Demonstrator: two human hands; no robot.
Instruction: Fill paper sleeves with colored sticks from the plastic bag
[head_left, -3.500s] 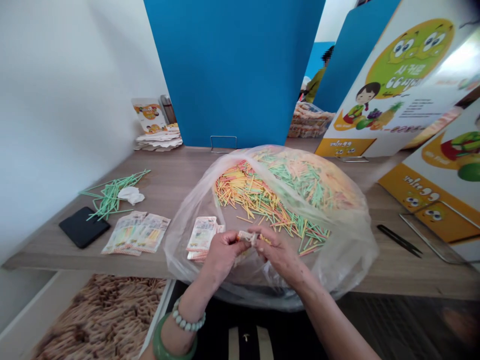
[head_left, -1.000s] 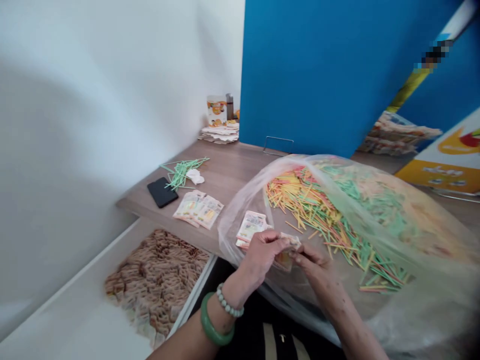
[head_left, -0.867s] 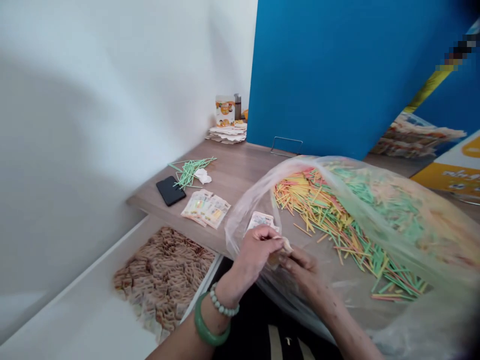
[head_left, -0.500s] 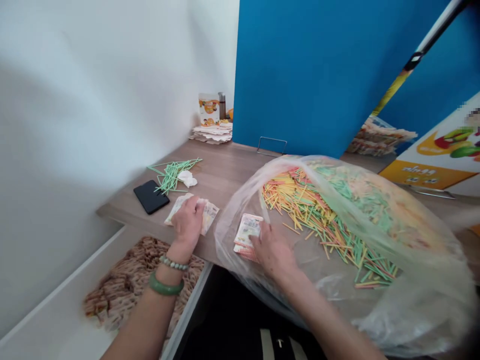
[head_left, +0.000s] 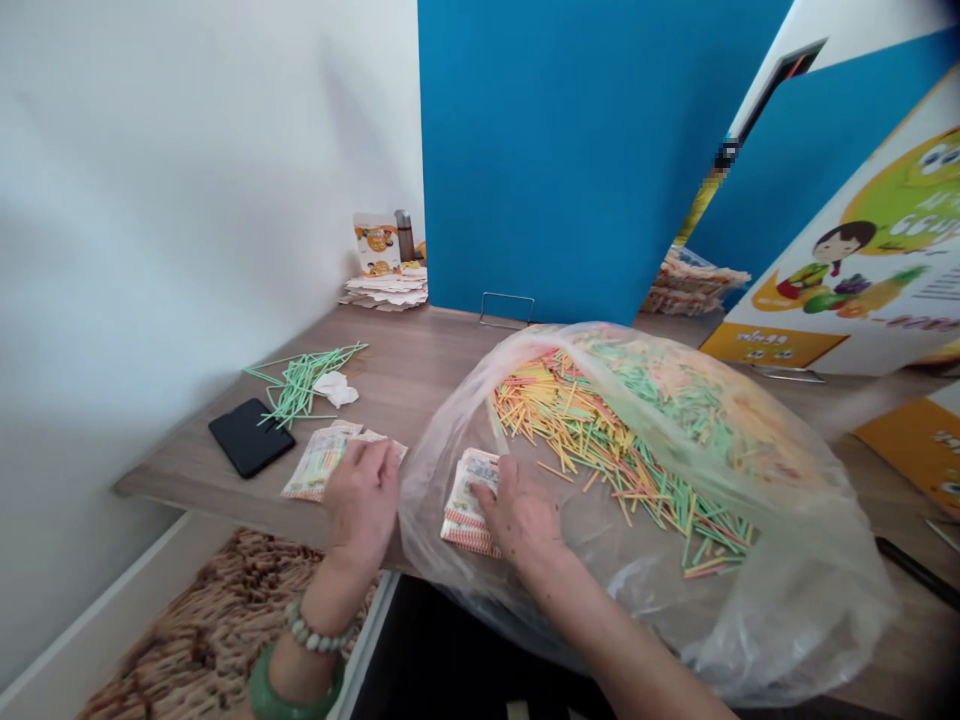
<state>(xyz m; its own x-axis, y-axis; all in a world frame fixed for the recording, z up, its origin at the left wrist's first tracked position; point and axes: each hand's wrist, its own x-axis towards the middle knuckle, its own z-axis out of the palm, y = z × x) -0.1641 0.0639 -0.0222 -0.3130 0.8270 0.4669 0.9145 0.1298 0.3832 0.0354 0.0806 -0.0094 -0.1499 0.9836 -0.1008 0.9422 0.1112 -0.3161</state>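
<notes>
My left hand [head_left: 364, 495] lies flat, fingers out, on a row of filled paper packets [head_left: 319, 465] near the table's front edge. My right hand [head_left: 517, 515] rests with its fingers spread on a small stack of empty printed packets [head_left: 465, 498] inside the mouth of a big clear plastic bag [head_left: 750, 560]. The bag holds a heap of yellow, green and orange sticks [head_left: 600, 440]. Neither hand grips anything that I can see.
A black phone [head_left: 250, 437], loose green sticks [head_left: 304, 375] and a crumpled tissue [head_left: 335, 388] lie at the left. A white tray of brown packets [head_left: 210, 640] sits below the table. Blue partition [head_left: 570, 150], printed display boards [head_left: 847, 260] and stacked packets [head_left: 386, 288] stand behind.
Both hands earlier worked one packet together in front of the bag. They have parted: the left went to the packets on the table, the right onto the stack in the bag.
</notes>
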